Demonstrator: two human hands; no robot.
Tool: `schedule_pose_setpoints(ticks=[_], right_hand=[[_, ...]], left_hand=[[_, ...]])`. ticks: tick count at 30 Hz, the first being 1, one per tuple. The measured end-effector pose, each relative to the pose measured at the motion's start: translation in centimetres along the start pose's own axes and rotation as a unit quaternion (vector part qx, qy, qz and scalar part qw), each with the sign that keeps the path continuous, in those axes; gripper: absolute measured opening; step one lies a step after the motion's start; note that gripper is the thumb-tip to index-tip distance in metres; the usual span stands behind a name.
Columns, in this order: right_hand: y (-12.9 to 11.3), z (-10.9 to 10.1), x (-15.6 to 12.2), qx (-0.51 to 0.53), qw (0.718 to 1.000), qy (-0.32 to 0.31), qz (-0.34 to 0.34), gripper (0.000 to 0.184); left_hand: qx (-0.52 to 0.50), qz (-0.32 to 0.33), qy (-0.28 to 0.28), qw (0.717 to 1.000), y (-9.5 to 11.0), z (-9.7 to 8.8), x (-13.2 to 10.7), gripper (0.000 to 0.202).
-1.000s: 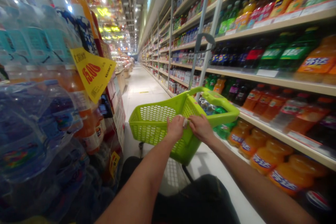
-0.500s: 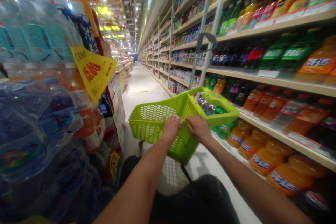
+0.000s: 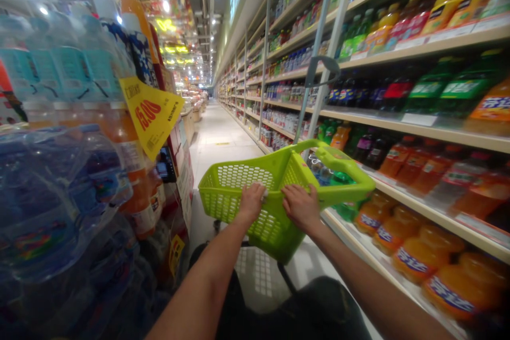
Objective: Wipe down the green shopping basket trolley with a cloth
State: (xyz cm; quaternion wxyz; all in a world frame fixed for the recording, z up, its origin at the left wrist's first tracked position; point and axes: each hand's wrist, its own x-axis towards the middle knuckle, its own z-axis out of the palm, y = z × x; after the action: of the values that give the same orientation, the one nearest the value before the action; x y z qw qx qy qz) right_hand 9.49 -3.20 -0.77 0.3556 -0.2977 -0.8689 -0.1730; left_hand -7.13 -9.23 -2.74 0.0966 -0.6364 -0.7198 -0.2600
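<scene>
A lime-green plastic shopping cart (image 3: 279, 231) stands sideways across the aisle in front of me, its perforated basket at left and its looped handle at right. My left hand (image 3: 252, 201) is closed over the near rim of the basket, thumb side toward the middle. Something small and white shows at its fingers, too blurred to name. Farther right on the same rim, my right hand (image 3: 302, 204) has its fingers curled over the edge. A short gap of green rim lies between the two hands. Inside the basket I make out only the perforated walls.
Shelves of drink bottles (image 3: 438, 85) line the right side, with large orange soda bottles (image 3: 414, 255) at the bottom. Stacked, wrapped bottle packs (image 3: 40, 196) and a yellow price sign (image 3: 151, 117) crowd the left. A pale floor (image 3: 223, 130) runs down the aisle.
My left hand has slid a little left along the rim, widening the gap between the hands. The right hand's fingers now reach farther over the edge. The view has shifted slightly.
</scene>
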Motion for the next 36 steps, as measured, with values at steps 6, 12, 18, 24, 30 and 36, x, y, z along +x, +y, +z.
schedule_pose_setpoints(ticks=[6,12,18,24,30,36], right_hand=[[0.9,0.5,0.0,-0.013,1.0,-0.005,-0.026,0.032],[1.0,1.3,0.4,-0.019,1.0,0.007,0.0,0.029],[1.5,2.0,0.5,-0.015,0.999,0.029,-0.002,0.029],[2.0,2.3,0.6,-0.013,0.999,0.034,-0.01,0.031],[2.3,2.6,0.9,-0.011,0.999,0.04,-0.019,0.031],[3.4,2.7,0.9,-0.01,0.999,0.039,-0.022,0.03]], left_hand=[[0.02,-0.023,-0.005,1.0,-3.9,-0.2,-1.0,0.044],[0.02,-0.085,0.004,0.996,-6.3,-0.5,-1.0,0.045],[0.022,-0.04,0.0,0.999,-6.2,0.6,-0.4,0.047],[0.035,-0.057,-0.014,0.998,-8.5,0.3,-0.4,0.047],[0.04,-0.07,0.008,0.997,-8.8,0.4,0.0,0.045],[0.047,-0.062,0.005,0.997,-9.1,0.9,-0.1,0.046]])
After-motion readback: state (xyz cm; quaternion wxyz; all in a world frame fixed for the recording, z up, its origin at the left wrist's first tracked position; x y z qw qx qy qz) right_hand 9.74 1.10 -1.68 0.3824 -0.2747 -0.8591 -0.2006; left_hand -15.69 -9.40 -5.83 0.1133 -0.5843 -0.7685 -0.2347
